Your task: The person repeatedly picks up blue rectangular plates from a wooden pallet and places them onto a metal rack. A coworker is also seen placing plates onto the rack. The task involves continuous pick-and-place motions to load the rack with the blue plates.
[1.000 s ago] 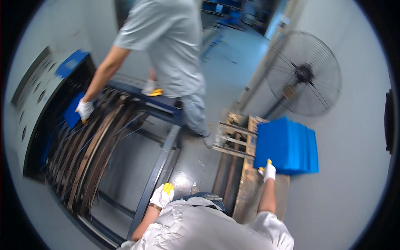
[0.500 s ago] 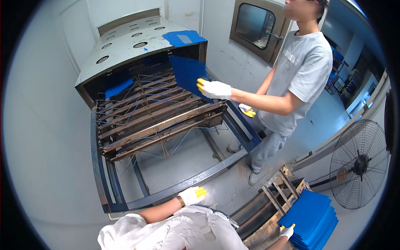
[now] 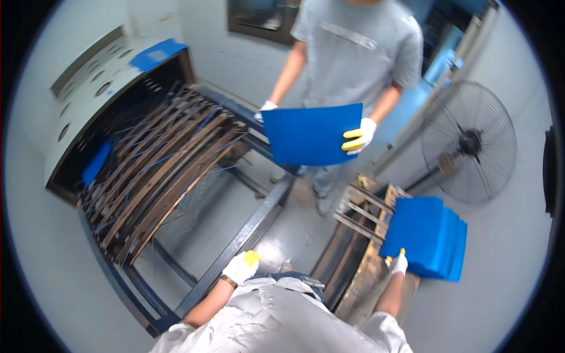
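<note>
Since earlier frame: co-worker's sheet (image 3: 312,134) lifted off rack (image 3: 159,170). Right hand (image 3: 399,262) touches stack (image 3: 426,236), lower right, grip unclear; left hand (image 3: 240,267) loosely curled, empty, beside frame (image 3: 247,226). Step: stacking; next needs sheet handover.

Co-worker's blue sheet (image 3: 312,134) now off the rack (image 3: 159,170), in both gloved hands at chest height
</note>
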